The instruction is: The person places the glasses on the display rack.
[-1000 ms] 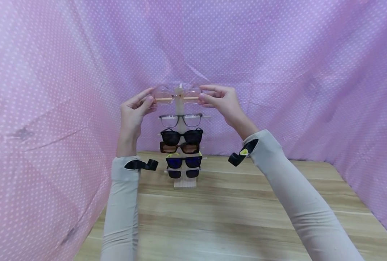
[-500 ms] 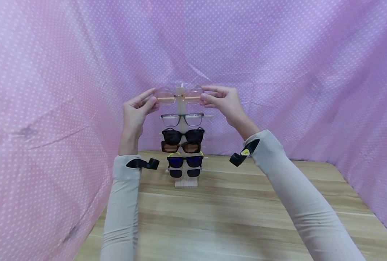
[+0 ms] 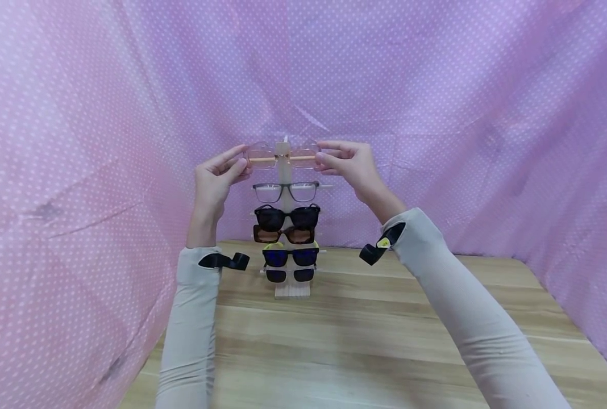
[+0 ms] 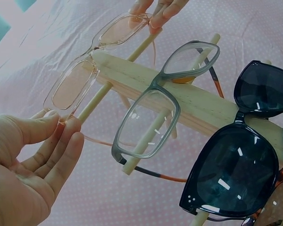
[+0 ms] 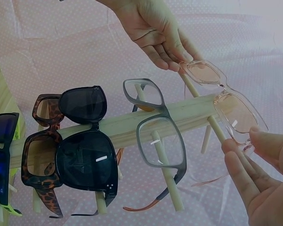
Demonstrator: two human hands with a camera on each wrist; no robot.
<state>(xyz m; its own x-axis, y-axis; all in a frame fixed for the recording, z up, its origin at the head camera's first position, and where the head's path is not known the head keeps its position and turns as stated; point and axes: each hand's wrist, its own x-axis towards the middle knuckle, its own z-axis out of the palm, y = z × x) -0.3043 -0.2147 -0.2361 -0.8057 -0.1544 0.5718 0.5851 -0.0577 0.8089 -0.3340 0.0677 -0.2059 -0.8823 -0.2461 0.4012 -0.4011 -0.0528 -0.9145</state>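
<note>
Both hands hold a pair of clear pink-tinted glasses (image 3: 261,155) at the top of a wooden eyewear stand (image 4: 146,84). My left hand (image 3: 215,179) pinches the left outer corner of the frame between thumb and fingers. At the opposite corner my right hand (image 3: 354,170) pinches likewise, as the right wrist view shows. The glasses' bridge sits right at the post's upper end, in front of the top peg (image 4: 95,101). One rung down hang grey-framed glasses (image 5: 160,140) with orange temple tips. Below them are black sunglasses (image 4: 231,167).
Further down the stand hang tortoiseshell sunglasses (image 5: 40,160), dark blue-lensed sunglasses (image 3: 275,258) with yellow temples, and a small dark-lensed pair (image 3: 275,276). The stand's base (image 3: 292,291) rests on a wood-grain table (image 3: 385,341). Pink dotted cloth (image 3: 436,85) surrounds the table behind and at the sides.
Both hands keep their pinch on the pink-tinted glasses, which stay at the stand's top with hardly any movement. The whole head view shifts slightly.
</note>
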